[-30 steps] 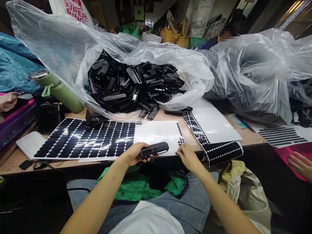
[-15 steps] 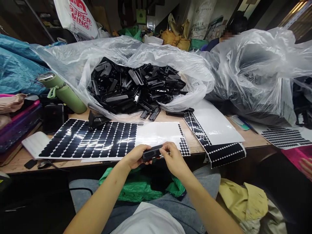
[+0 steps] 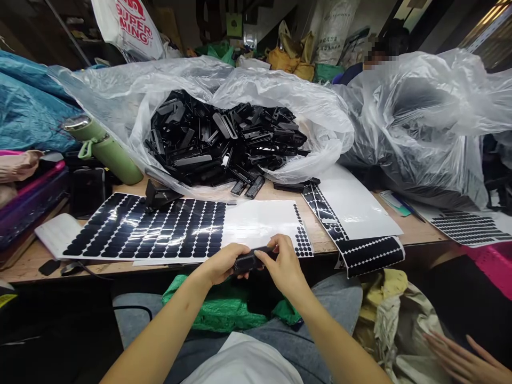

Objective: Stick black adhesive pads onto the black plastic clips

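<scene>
A small black plastic part (image 3: 247,261) is held between both hands just past the table's front edge. My left hand (image 3: 224,262) wraps round its left end. On the other end, my right hand (image 3: 282,261) grips it, with the thumb lying on the top face. Beyond my hands lies a sheet of black oblong stickers (image 3: 160,229), its right part bare white backing with small black dots at the far right. Behind the sheet, a heap of black plastic parts (image 3: 224,138) fills an open clear plastic bag (image 3: 320,112).
A green bottle (image 3: 110,154) leans at the left near a phone (image 3: 88,189). More sticker sheets (image 3: 370,255) overhang the edge at the right. Another person's hand (image 3: 464,354) is at the lower right, by a beige sack (image 3: 412,325). A second plastic bag (image 3: 424,128) stands behind.
The black part has tilted a little in my hands, and my right thumb has shifted left along it. The other person's hand has come further in at the lower right, and the beige sack has changed shape.
</scene>
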Demonstrator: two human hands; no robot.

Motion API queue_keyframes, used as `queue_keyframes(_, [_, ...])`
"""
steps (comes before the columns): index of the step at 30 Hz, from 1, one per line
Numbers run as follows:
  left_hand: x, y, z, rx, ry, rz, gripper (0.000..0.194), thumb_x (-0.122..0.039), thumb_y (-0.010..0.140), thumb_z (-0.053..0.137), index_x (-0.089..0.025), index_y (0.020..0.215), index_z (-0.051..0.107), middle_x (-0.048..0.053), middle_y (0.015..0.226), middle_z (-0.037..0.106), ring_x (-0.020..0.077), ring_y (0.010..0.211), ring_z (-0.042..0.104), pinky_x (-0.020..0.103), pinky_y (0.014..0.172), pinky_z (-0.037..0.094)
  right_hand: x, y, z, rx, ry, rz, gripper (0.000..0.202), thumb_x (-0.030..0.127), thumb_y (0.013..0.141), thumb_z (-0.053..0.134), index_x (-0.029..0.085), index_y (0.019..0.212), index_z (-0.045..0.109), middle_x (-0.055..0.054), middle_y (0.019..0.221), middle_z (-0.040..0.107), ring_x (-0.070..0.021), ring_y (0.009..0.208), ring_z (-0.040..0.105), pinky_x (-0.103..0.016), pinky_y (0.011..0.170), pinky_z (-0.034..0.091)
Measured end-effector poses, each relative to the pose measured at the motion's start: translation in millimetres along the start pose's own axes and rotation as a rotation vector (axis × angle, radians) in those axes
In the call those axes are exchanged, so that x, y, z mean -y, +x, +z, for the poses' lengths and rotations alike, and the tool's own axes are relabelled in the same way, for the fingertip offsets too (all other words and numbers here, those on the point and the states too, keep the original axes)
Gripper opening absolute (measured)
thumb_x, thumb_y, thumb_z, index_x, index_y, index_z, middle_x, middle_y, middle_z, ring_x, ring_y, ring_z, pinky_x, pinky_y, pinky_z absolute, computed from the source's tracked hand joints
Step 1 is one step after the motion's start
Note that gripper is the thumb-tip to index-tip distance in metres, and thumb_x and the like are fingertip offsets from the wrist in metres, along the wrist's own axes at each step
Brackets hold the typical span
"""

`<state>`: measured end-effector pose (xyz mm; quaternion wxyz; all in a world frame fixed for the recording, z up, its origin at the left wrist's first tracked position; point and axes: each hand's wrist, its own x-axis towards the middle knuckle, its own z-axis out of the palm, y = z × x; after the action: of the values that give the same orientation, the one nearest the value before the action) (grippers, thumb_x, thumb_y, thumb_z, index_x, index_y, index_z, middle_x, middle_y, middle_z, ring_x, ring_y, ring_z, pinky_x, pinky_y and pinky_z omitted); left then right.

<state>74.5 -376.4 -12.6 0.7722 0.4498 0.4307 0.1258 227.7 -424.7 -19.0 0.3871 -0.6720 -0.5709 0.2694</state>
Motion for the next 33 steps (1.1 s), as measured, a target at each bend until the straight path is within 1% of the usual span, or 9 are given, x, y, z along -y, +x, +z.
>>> queue_keyframes(4, [7.0, -22.0, 4.4, 0.1, 0.368, 0.043, 0.03, -0.037, 0.076, 0.046, -0.016, 0.061, 0.061, 0.003, 0.059, 0.061, 0.013, 0.049, 0.051, 0.022, 0.047, 0.035, -9.3, 1.3, -10.0, -0.06, 0.012, 0.109, 0.025, 0.042, 0.075, 0.052, 0.021, 0.087, 0.045, -0.004, 0.092, 0.049, -0.0165, 0.075, 0.047, -0.031, 0.066, 0.042])
queue_keyframes(7, [-7.5, -19.5, -2.0, 0.002, 0.606, 0.19, 0.029, -0.045, 0.073, 0.054, -0.018, 0.067, 0.063, 0.002, 0.063, 0.063, 0.0158, 0.058, 0.053, 0.023, 0.052, 0.035, -14.5, 1.6, -11.4, -0.04, 0.045, 0.143, 0.026, 0.044, 0.077, 0.05, 0.021, 0.087, 0.046, -0.005, 0.092, 0.051, -0.0165, 0.073, 0.049, -0.03, 0.062, 0.042])
queue_keyframes(9, [-30.0, 1.5, -15.1, -0.242, 0.705, 0.287, 0.034, -0.047, 0.075, 0.05, -0.017, 0.073, 0.064, 0.005, 0.071, 0.065, 0.0183, 0.065, 0.055, 0.024, 0.057, 0.037, -14.1, 1.6, -6.8, -0.011, 0.062, 0.156, 0.026, 0.044, 0.077, 0.049, 0.021, 0.087, 0.046, -0.005, 0.09, 0.052, -0.0165, 0.072, 0.05, -0.03, 0.06, 0.042])
queue_keyframes(12, [-69.0, 53.9, -44.0, -0.846, 0.894, 0.288, 0.034, -0.042, 0.081, 0.043, -0.013, 0.085, 0.061, 0.009, 0.085, 0.064, 0.0208, 0.082, 0.057, 0.026, 0.071, 0.038, -7.4, 2.9, 5.6, 0.053, 0.072, 0.154, 0.025, 0.043, 0.077, 0.049, 0.02, 0.087, 0.047, -0.004, 0.087, 0.054, -0.0166, 0.071, 0.052, -0.03, 0.06, 0.042])
queue_keyframes(14, [-88.3, 89.3, -63.3, -0.953, 0.909, 0.233, 0.036, -0.04, 0.079, 0.049, -0.009, 0.094, 0.059, 0.018, 0.102, 0.059, 0.0261, 0.099, 0.052, 0.03, 0.08, 0.036, -1.4, 4.7, 15.3, 0.092, 0.07, 0.114, 0.022, 0.041, 0.078, 0.048, 0.021, 0.086, 0.046, -0.004, 0.087, 0.054, -0.0166, 0.072, 0.053, -0.03, 0.061, 0.043])
queue_keyframes(18, [-101.2, 133.7, -86.3, -0.959, 0.917, 0.143, 0.048, -0.038, 0.058, 0.072, -0.006, 0.091, 0.059, 0.024, 0.107, 0.057, 0.0309, 0.104, 0.05, 0.032, 0.08, 0.038, 7.7, 9.3, 37.1, 0.157, 0.003, -0.006, 0.015, 0.034, 0.079, 0.048, 0.021, 0.086, 0.048, -0.005, 0.09, 0.055, -0.0178, 0.076, 0.054, -0.032, 0.067, 0.045])
queue_keyframes(22, [-101.1, 138.3, -91.5, -0.928, 0.925, 0.124, 0.046, -0.031, 0.053, 0.075, -0.006, 0.088, 0.06, 0.021, 0.098, 0.062, 0.0311, 0.096, 0.055, 0.032, 0.075, 0.041, 12.8, 10.8, 65.2, 0.193, -0.196, -0.083, 0.012, 0.023, 0.074, 0.054, 0.019, 0.084, 0.052, -0.009, 0.088, 0.055, -0.0237, 0.086, 0.053, -0.037, 0.073, 0.044])
queue_keyframes(27, [-90.1, 91.7, -89.0, -0.91, 0.96, 0.307, 0.041, -0.024, 0.069, 0.061, -0.011, 0.107, 0.054, 0.013, 0.105, 0.06, 0.0245, 0.102, 0.053, 0.028, 0.084, 0.039, 15.4, 7.0, 90.5, 0.169, -0.332, -0.041, 0.005, 0.016, 0.074, 0.052, 0.019, 0.078, 0.052, -0.012, 0.085, 0.054, -0.0271, 0.083, 0.052, -0.041, 0.068, 0.043])
queue_keyframes(33, [-18.8, 25.7, -84.2, -0.743, 0.67, 0.536, 0.05, -0.026, 0.069, 0.06, -0.019, 0.117, 0.05, 0.006, 0.108, 0.059, 0.022, 0.096, 0.056, 0.03, 0.085, 0.041, 20.2, 2.4, 92.7, 0.127, -0.348, -0.003, 0.01, 0.015, 0.075, 0.051, 0.018, 0.084, 0.052, -0.014, 0.091, 0.053, -0.0297, 0.088, 0.051, -0.043, 0.069, 0.041])
